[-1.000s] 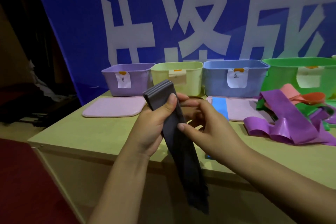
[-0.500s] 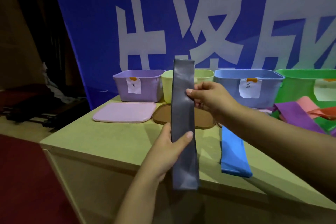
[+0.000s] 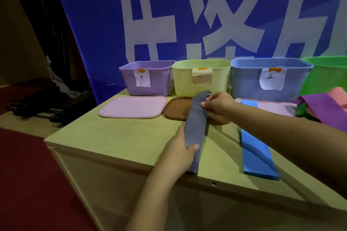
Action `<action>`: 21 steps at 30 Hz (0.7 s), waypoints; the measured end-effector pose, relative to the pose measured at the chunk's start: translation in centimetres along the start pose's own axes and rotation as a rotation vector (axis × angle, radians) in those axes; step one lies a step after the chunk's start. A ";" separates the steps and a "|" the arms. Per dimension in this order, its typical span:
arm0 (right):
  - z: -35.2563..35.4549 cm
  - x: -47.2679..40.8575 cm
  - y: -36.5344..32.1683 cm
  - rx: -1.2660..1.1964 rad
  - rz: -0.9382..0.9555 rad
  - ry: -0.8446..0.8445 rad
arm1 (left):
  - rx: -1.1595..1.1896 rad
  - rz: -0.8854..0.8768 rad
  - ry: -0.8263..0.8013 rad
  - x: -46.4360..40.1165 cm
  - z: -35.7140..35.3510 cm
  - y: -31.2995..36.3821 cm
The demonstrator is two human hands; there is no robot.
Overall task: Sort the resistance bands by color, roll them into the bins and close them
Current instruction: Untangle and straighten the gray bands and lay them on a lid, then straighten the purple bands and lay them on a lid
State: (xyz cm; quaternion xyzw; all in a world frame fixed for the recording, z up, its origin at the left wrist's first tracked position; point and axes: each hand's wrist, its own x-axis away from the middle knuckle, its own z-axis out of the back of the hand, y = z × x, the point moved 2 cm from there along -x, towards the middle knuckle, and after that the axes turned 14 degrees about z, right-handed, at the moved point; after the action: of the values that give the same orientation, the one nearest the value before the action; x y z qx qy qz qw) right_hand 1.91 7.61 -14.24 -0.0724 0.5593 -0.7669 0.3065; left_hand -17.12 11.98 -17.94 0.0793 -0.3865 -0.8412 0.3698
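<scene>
**Now a grey band lies stretched between two hands**

Now the left hand pinches the near end of the grey resistance band, with the thumb on top. The right hand pinches the far end. Both hands are clamped on this one band, and they are well apart from each other. The band looks flat and low over the worktop. Its far end is above the brown lid. I cannot tell if it is touching the worktop all the way along.

Just to the right, a blue resistance band lies flat. Its far end rests on a pale lid in front of the blue bin.

I think the job is only starting. No band looks rolled, though I cannot see to the bottom of the bins. The purple bin, the yellow-green bin and the blue bin are all open. A green bin is at the far right edge. The pink lid lies on the worktop in front of the purple bin. So rolling, putting away and closing are all left to do.

At the right, a messy pile of purple, pink and green bands waits to be sorted. It sits close to the blue band and could get in the way. Behind everything hangs a big blue banner with white letters.
</scene>
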 end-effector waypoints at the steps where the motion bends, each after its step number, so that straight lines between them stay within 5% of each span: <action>1: -0.3 -0.3 0.3 0.027 -0.006 -0.004 | -0.010 -0.002 0.004 -0.3 -0.1 0.2; 8: -1.6 -2.4 1.7 0.226 -0.015 -0.093 | -0.101 -0.011 0.013 -1.9 -0.5 0.3; 12: -1.8 -2.9 2.5 0.297 -0.034 -0.109 | -0.270 -0.062 0.168 -1.5 0.1 -0.5; 21: -1.1 -2.0 2.2 0.688 0.118 -0.158 | -0.361 0.015 0.217 -1.0 0.0 -1.2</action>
State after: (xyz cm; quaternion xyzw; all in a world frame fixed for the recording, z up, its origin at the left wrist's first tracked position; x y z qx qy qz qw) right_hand 3.84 9.22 -16.14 0.0084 0.2460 -0.8833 0.3989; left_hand -17.01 13.17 -18.94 0.0989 -0.1879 -0.8806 0.4237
